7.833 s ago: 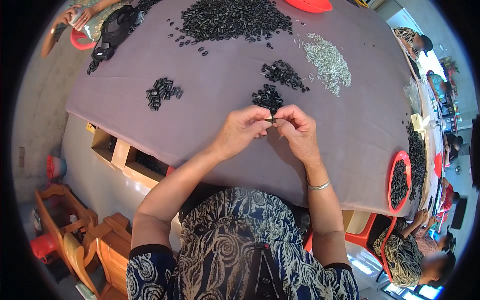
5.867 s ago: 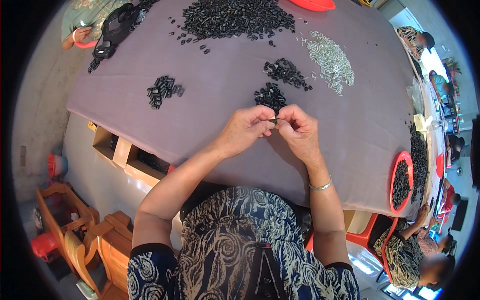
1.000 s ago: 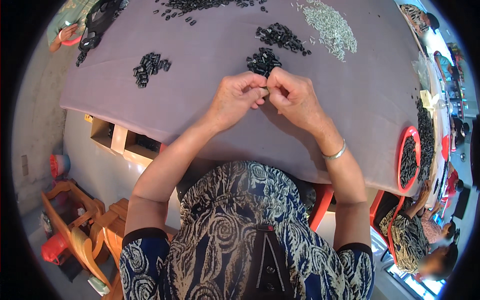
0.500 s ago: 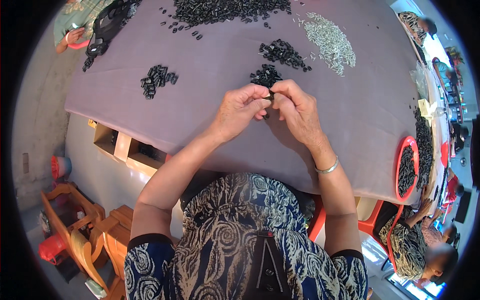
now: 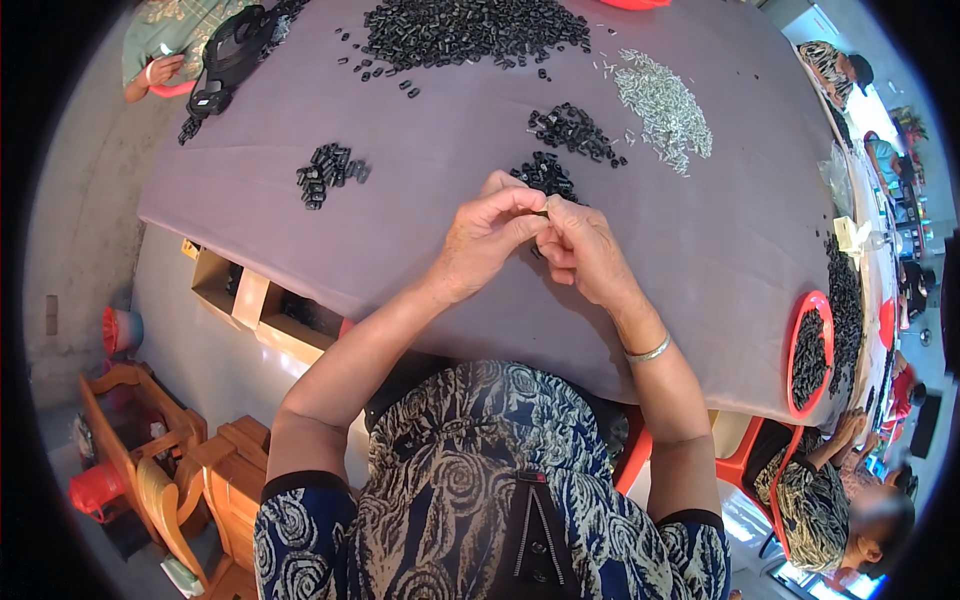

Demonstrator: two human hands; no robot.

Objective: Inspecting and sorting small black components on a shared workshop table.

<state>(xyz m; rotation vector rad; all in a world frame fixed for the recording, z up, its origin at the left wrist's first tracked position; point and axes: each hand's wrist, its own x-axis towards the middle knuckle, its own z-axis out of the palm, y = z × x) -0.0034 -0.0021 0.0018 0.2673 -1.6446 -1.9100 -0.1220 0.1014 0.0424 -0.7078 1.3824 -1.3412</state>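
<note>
My left hand (image 5: 487, 238) and my right hand (image 5: 588, 248) meet over the table, fingertips pinched together. Between them shows a sliver of a small black piece (image 5: 544, 213), mostly covered by the fingers. Just beyond the hands lies a small heap of black pieces (image 5: 541, 172), partly behind my fingers. A second heap of black pieces (image 5: 572, 132) sits a little farther off. To its right spreads a pile of thin silvery pins or screws (image 5: 665, 110). Another cluster of black pieces (image 5: 328, 175) lies to the left of my hands.
A large black heap (image 5: 475, 30) covers the far part of the purple-grey tablecloth (image 5: 430, 140). At the right edge stands a red basket (image 5: 797, 372) of black pieces. Open cardboard boxes (image 5: 262, 300) are below the left edge, near wooden chairs (image 5: 235, 470). Other people sit around the table.
The hands have come closer together, and the right hand's fingers have curled in more. The whole view has shifted slightly, bringing a red rim into sight at the far edge.
</note>
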